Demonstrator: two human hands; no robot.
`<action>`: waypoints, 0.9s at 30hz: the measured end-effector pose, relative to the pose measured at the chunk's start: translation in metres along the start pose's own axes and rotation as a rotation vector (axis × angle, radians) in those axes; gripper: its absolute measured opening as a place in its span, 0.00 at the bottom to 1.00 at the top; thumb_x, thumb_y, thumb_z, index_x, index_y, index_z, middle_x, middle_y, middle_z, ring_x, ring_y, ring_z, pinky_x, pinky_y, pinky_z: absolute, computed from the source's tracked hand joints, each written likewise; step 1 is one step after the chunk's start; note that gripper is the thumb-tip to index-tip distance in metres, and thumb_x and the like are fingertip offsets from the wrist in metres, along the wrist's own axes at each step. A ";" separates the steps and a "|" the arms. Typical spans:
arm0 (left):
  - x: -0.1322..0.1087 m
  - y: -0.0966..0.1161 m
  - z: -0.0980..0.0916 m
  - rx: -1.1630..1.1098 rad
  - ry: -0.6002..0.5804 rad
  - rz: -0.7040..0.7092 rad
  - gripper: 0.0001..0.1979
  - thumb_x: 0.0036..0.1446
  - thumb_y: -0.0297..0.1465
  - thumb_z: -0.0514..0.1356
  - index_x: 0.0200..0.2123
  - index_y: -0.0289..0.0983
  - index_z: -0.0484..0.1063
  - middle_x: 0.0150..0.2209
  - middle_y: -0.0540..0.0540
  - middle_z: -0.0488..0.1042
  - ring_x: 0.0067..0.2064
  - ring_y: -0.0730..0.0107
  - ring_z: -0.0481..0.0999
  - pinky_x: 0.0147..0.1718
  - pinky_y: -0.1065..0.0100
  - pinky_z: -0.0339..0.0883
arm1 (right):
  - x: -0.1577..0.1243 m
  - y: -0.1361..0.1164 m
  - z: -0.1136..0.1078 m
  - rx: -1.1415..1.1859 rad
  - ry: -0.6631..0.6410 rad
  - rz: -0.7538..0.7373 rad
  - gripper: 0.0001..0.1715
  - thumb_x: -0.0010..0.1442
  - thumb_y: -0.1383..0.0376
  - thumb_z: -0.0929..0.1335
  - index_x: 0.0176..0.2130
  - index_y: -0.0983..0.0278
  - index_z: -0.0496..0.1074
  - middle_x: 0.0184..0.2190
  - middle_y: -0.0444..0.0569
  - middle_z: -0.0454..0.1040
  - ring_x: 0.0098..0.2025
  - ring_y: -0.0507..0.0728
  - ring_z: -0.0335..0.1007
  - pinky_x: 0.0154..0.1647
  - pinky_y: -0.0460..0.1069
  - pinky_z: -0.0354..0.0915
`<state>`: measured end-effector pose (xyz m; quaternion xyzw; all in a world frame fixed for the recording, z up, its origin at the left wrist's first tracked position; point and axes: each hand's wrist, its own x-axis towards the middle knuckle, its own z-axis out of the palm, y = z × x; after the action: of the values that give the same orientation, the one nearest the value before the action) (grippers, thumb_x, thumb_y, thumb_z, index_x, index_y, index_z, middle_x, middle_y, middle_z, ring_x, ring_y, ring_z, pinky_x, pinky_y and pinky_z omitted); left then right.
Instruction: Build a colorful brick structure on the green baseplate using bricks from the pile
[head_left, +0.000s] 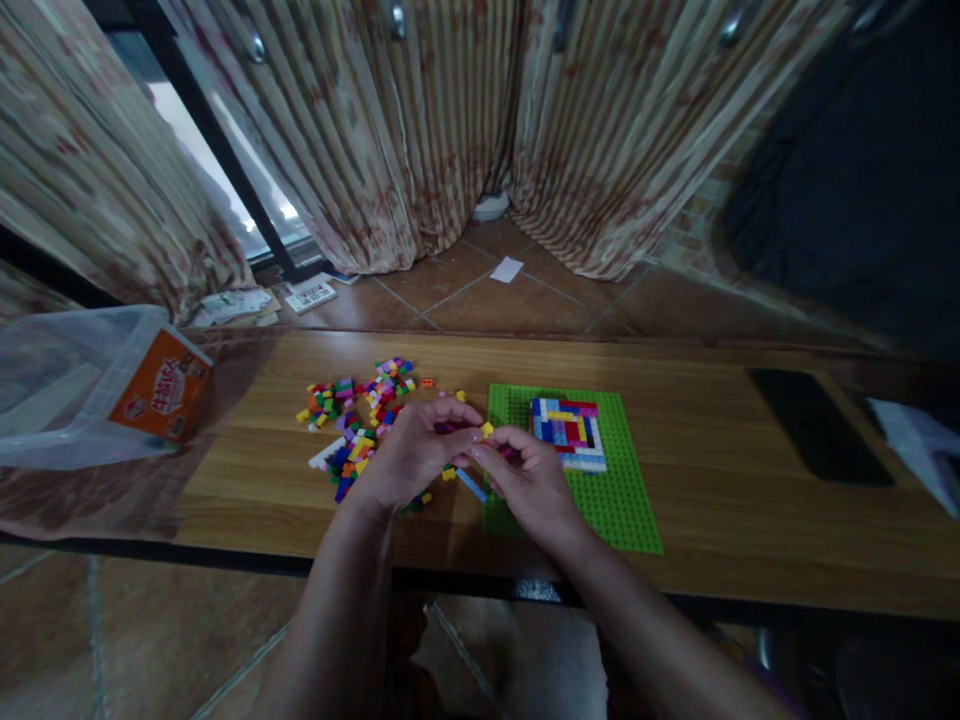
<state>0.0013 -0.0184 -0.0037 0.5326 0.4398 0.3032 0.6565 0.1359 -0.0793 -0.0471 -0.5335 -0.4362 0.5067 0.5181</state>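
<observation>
My left hand [424, 445] and my right hand [529, 475] meet above the table, fingertips together. Between them they pinch a small yellow toy brick [487, 430]. Just right of my hands lies a green baseplate [615, 515], its left part covered by my right hand. On it stands a flat, many-coloured brick build [592, 455] of nested rectangles in white, blue, red and yellow. A heap of loose bricks [352, 450] spreads behind and left of my left hand, which hides part of it. A long light-blue brick [471, 485] lies below my fingertips.
A clear plastic bin [67, 375] with an orange label lies at the far left. Toward the right end of the wooden table [705, 500] is a dark flat panel [821, 425], with white paper [919, 445] beyond it. Curtains [360, 130] hang behind.
</observation>
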 end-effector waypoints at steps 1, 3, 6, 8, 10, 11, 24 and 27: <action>0.000 0.000 0.000 0.000 0.001 0.001 0.10 0.43 0.31 0.69 0.30 0.32 0.74 0.24 0.52 0.72 0.24 0.78 0.71 0.25 0.75 0.67 | 0.001 0.000 0.001 -0.005 0.005 0.002 0.16 0.56 0.53 0.71 0.28 0.62 0.70 0.20 0.38 0.66 0.21 0.48 0.59 0.22 0.44 0.56; 0.000 0.000 -0.001 0.003 -0.003 -0.005 0.10 0.44 0.31 0.68 0.30 0.32 0.75 0.23 0.52 0.73 0.24 0.78 0.71 0.26 0.75 0.67 | 0.002 -0.001 0.001 -0.020 0.008 -0.005 0.15 0.56 0.54 0.70 0.28 0.63 0.71 0.20 0.39 0.67 0.22 0.48 0.59 0.23 0.44 0.56; 0.000 0.000 -0.006 0.014 0.007 -0.026 0.11 0.43 0.31 0.69 0.30 0.32 0.76 0.23 0.51 0.74 0.25 0.77 0.72 0.26 0.74 0.67 | 0.003 -0.003 0.002 -0.023 -0.001 -0.016 0.14 0.56 0.55 0.70 0.29 0.63 0.73 0.22 0.40 0.68 0.24 0.49 0.61 0.24 0.44 0.57; 0.000 0.000 -0.009 0.006 0.021 -0.037 0.12 0.42 0.32 0.70 0.30 0.32 0.76 0.24 0.50 0.75 0.26 0.76 0.73 0.27 0.73 0.68 | 0.002 -0.003 0.002 -0.021 -0.021 -0.029 0.13 0.56 0.56 0.70 0.31 0.64 0.74 0.23 0.41 0.70 0.25 0.50 0.64 0.25 0.45 0.59; 0.001 0.000 -0.011 -0.013 0.032 -0.045 0.13 0.40 0.33 0.71 0.30 0.32 0.76 0.25 0.49 0.75 0.27 0.74 0.74 0.28 0.72 0.68 | 0.002 -0.002 0.002 -0.035 -0.038 -0.048 0.12 0.57 0.57 0.70 0.33 0.63 0.75 0.25 0.42 0.73 0.27 0.51 0.67 0.28 0.46 0.62; 0.001 0.000 -0.011 -0.021 0.039 -0.051 0.14 0.39 0.34 0.71 0.29 0.32 0.76 0.25 0.50 0.75 0.26 0.74 0.73 0.28 0.72 0.68 | 0.002 -0.001 0.002 -0.063 -0.034 -0.064 0.11 0.58 0.58 0.69 0.34 0.63 0.75 0.26 0.43 0.74 0.28 0.52 0.69 0.30 0.46 0.64; 0.001 0.000 -0.025 -0.025 0.084 0.021 0.14 0.42 0.33 0.72 0.34 0.35 0.80 0.32 0.48 0.79 0.36 0.72 0.75 0.37 0.73 0.67 | -0.005 0.005 0.002 -0.441 -0.113 -0.312 0.30 0.60 0.76 0.62 0.60 0.63 0.60 0.60 0.59 0.62 0.48 0.56 0.73 0.52 0.55 0.70; 0.000 0.000 -0.026 -0.010 0.054 0.023 0.13 0.44 0.33 0.72 0.36 0.36 0.80 0.35 0.48 0.80 0.37 0.71 0.76 0.39 0.72 0.68 | -0.008 0.000 -0.002 -0.396 -0.051 -0.310 0.27 0.61 0.74 0.62 0.59 0.60 0.62 0.60 0.57 0.62 0.47 0.55 0.74 0.48 0.52 0.73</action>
<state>-0.0219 -0.0069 -0.0048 0.5258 0.4497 0.3274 0.6435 0.1370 -0.0877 -0.0466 -0.5381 -0.6167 0.3391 0.4637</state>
